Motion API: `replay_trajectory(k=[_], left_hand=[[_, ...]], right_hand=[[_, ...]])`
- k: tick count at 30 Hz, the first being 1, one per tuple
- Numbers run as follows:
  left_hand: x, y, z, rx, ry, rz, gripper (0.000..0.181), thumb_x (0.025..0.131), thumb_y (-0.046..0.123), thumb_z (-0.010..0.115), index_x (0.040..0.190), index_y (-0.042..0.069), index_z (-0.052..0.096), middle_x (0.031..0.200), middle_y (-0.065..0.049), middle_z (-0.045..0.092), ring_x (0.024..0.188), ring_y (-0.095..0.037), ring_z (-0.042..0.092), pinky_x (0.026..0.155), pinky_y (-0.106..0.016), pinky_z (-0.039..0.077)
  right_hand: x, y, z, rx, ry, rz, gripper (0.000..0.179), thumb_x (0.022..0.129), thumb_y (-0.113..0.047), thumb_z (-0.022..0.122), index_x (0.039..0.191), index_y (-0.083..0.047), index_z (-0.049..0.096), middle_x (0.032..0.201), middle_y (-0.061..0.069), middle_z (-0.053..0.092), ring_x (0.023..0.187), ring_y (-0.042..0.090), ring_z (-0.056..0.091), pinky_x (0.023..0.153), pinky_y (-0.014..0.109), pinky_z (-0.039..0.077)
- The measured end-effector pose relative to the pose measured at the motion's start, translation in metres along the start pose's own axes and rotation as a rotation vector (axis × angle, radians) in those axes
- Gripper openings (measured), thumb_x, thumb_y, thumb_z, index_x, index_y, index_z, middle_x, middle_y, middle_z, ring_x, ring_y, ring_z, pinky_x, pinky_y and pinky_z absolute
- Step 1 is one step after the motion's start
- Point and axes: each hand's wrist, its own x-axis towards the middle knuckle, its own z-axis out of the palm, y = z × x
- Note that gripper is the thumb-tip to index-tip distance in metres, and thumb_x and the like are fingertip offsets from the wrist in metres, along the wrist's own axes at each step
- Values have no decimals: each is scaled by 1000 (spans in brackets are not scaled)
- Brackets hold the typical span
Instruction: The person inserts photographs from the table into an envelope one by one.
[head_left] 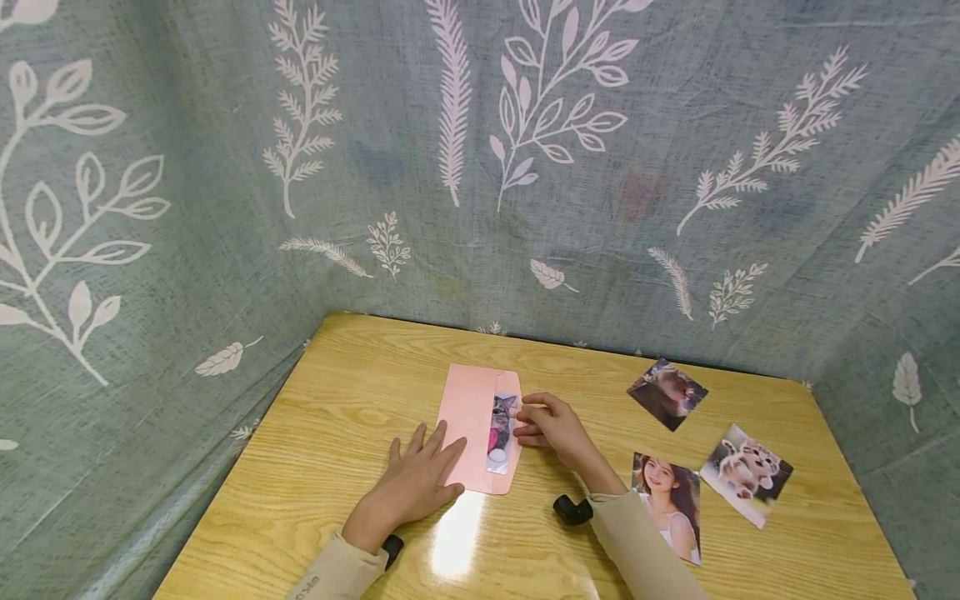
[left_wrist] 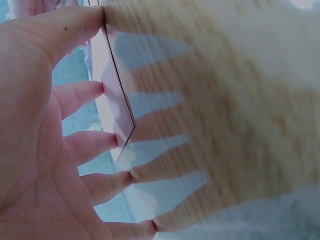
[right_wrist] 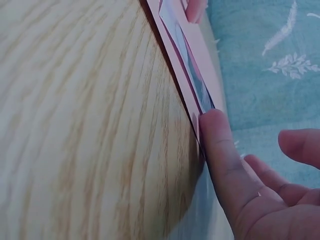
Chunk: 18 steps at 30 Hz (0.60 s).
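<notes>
A pink envelope [head_left: 467, 408] lies on the table with its flap turned out to the right. A photo of a grey cat [head_left: 498, 454] sits partly inside the envelope's opening, its right part showing over the flap. My left hand [head_left: 414, 482] is spread flat, with some fingertips resting on the envelope's left side and others on the wood. At the photo's right edge is my right hand [head_left: 561, 432]; in the right wrist view one outstretched finger [right_wrist: 217, 132] touches that edge, while the other fingers stay off it.
Three loose photos lie to the right on the wooden table [head_left: 360, 375]: a dark one [head_left: 667, 393], a puppy picture [head_left: 746, 475] and a portrait of a person [head_left: 667, 504]. A leaf-patterned curtain [head_left: 420, 250] hangs behind the table and at both sides.
</notes>
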Motion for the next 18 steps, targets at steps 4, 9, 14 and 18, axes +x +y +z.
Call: replay_trajectory(k=[4, 9, 14, 18], left_hand=[[0, 0, 0, 6, 1, 2, 69, 96, 48, 63, 155, 21, 40, 161, -19, 25, 145, -50, 18, 104, -78, 17], [-1, 0, -1, -1, 5, 7, 69, 96, 48, 63, 155, 20, 40, 161, -20, 25, 145, -50, 18, 104, -78, 17], [-1, 0, -1, -10, 2, 3, 69, 96, 47, 63, 155, 21, 40, 161, -19, 25, 145, -50, 18, 104, -78, 16], [-1, -1, 1, -5, -10, 0, 68, 96, 48, 63, 155, 24, 40, 162, -18, 24, 146, -49, 17, 104, -78, 16]], right_hand=[[1, 0, 1, 0, 1, 4, 41, 105, -13, 52, 140, 7, 46, 117, 27, 63, 94, 38, 70, 81, 44, 58], [2, -1, 2, 8, -2, 12, 41, 105, -14, 53, 141, 6, 46, 119, 28, 63, 95, 39, 70, 82, 45, 58], [4, 0, 4, 9, 0, 14, 41, 105, -15, 54, 140, 6, 47, 120, 28, 63, 94, 39, 70, 81, 46, 58], [4, -2, 8, 7, -2, 13, 41, 105, -16, 54, 140, 6, 48, 120, 27, 64, 93, 38, 70, 81, 45, 58]])
